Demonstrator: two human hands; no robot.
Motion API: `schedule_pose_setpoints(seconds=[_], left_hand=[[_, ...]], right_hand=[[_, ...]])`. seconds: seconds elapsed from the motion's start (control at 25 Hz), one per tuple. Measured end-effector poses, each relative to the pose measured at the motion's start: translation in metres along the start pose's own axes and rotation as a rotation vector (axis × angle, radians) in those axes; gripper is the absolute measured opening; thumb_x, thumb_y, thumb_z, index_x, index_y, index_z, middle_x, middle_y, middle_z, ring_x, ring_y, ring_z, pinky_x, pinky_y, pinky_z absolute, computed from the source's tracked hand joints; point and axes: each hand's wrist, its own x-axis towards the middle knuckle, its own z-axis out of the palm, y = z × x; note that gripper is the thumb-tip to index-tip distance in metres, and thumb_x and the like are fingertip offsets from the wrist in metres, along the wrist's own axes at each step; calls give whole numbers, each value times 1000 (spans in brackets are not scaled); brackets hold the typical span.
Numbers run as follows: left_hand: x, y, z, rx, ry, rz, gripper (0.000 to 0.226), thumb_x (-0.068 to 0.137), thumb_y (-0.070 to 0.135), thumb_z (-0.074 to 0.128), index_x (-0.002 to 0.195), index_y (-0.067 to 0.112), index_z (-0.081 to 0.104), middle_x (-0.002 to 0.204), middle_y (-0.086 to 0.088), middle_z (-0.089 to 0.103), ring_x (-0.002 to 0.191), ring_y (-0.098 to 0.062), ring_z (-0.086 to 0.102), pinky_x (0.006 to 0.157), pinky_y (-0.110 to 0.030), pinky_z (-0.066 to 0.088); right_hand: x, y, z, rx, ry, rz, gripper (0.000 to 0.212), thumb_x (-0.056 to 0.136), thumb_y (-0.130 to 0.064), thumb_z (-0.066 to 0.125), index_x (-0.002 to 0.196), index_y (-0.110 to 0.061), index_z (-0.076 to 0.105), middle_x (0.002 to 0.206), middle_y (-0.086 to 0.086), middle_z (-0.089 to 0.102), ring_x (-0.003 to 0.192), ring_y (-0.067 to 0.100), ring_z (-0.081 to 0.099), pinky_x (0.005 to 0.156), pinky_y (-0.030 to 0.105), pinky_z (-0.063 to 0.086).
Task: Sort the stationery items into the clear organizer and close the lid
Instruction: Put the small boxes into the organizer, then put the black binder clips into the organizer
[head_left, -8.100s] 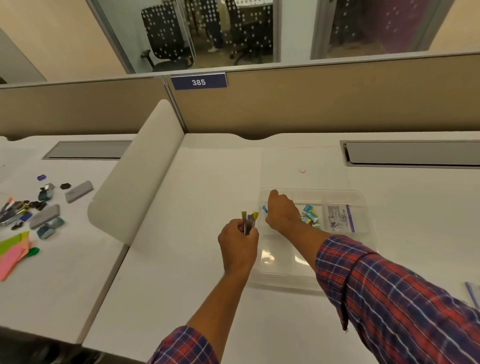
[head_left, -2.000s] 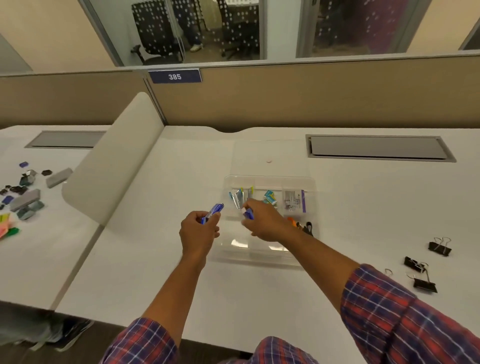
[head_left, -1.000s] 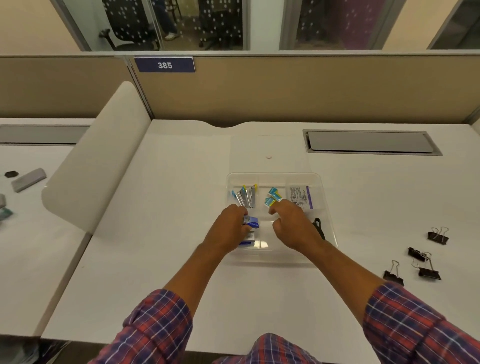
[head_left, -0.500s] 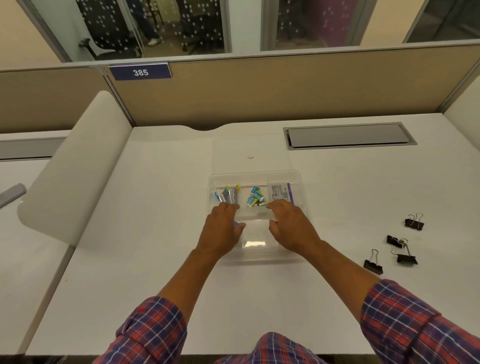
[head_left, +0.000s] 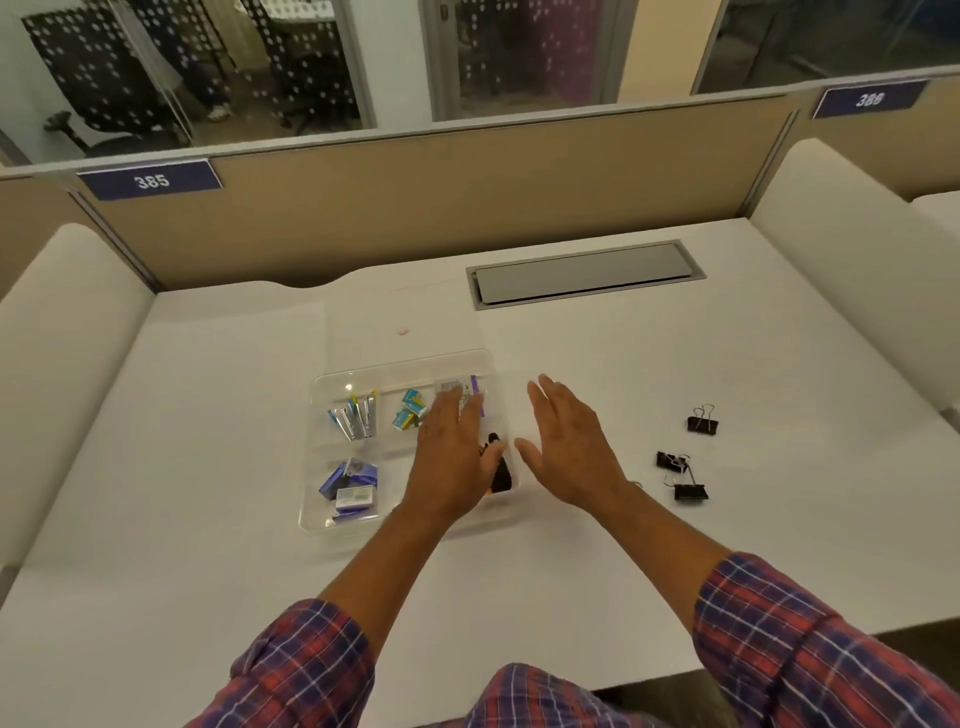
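The clear organizer (head_left: 332, 384) lies open on the white desk, its clear lid (head_left: 405, 322) flat behind it. Its compartments hold silver clips (head_left: 356, 418), small teal packets (head_left: 410, 410), blue boxes (head_left: 350, 486), a labelled packet (head_left: 460, 384) and black clips (head_left: 501, 475). My left hand (head_left: 454, 457) hovers flat over the organizer's right compartments, empty with fingers apart. My right hand (head_left: 571, 447) is flat and empty over the desk just right of the organizer. Three black binder clips (head_left: 688, 473) lie loose on the desk further right.
A grey cable hatch (head_left: 587, 275) sits in the desk behind the organizer. White curved dividers (head_left: 57, 332) flank the desk left and right, with a tan partition at the back.
Both hands have left the organizer's middle and shifted right; the left now holds nothing, the blue boxes lie in the front-left compartment. The view has swung right.
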Motion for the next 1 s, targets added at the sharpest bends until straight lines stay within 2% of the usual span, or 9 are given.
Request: schedule_pose_setpoints(seconds=[0.08, 0.2, 0.4, 0.56, 0.72, 0.84, 0.92, 1.0], left_hand=[[1, 32, 12, -35, -3, 65, 75, 99, 45, 59, 160, 18, 25, 171, -12, 13, 159, -30, 9, 128, -45, 16], [2, 76, 34, -39, -18, 200, 73, 101, 46, 55, 160, 18, 24, 172, -9, 11, 159, -26, 6, 126, -40, 12], [-4, 125, 75, -136, -230, 210, 73, 101, 46, 55, 161, 22, 22, 172, -3, 12, 159, -22, 7, 129, -41, 15], [-9, 130, 109, -13, -387, 269, 76, 92, 49, 66, 156, 23, 34, 168, -5, 23, 154, -27, 21, 122, -44, 24], [-14, 138, 127, 81, -445, 331, 58, 87, 41, 70, 139, 21, 55, 147, -6, 46, 129, -30, 44, 105, -42, 41], [-14, 139, 137, -6, -382, 281, 27, 92, 30, 64, 117, 19, 68, 125, -4, 52, 112, -28, 51, 95, -37, 46], [-12, 138, 142, -139, -369, 159, 20, 94, 28, 64, 112, 20, 69, 119, -2, 50, 108, -22, 50, 94, -30, 46], [-9, 142, 142, -309, -312, 7, 16, 94, 28, 68, 109, 22, 69, 115, 0, 51, 100, -16, 57, 89, -16, 44]], right_hand=[[-9, 31, -8, 1, 23, 47, 74, 99, -49, 50, 157, -13, 21, 166, 12, 21, 152, 30, 22, 121, 46, 26], [-25, 78, -18, 11, 20, 132, 71, 100, -50, 47, 157, -15, 22, 165, 10, 23, 151, 28, 24, 120, 45, 26], [-59, 143, -37, 85, 75, 192, 58, 99, -43, 53, 147, -13, 42, 151, 8, 47, 140, 26, 43, 112, 43, 37], [-78, 179, -41, 188, 6, 255, 55, 95, -48, 59, 140, -18, 49, 145, 2, 51, 133, 23, 46, 107, 42, 39], [-93, 201, -33, 233, -89, 292, 73, 81, -61, 70, 139, -21, 49, 137, -2, 52, 125, 21, 51, 102, 42, 45], [-99, 206, -23, 223, -115, 349, 71, 79, -64, 70, 133, -21, 52, 121, -2, 57, 110, 19, 59, 93, 42, 49], [-99, 205, -16, 191, -81, 383, 60, 79, -67, 67, 119, -24, 58, 109, -5, 59, 100, 17, 62, 88, 40, 48], [-98, 205, -12, 187, -66, 407, 47, 80, -69, 64, 104, -28, 60, 101, -9, 58, 94, 13, 61, 86, 38, 45]])
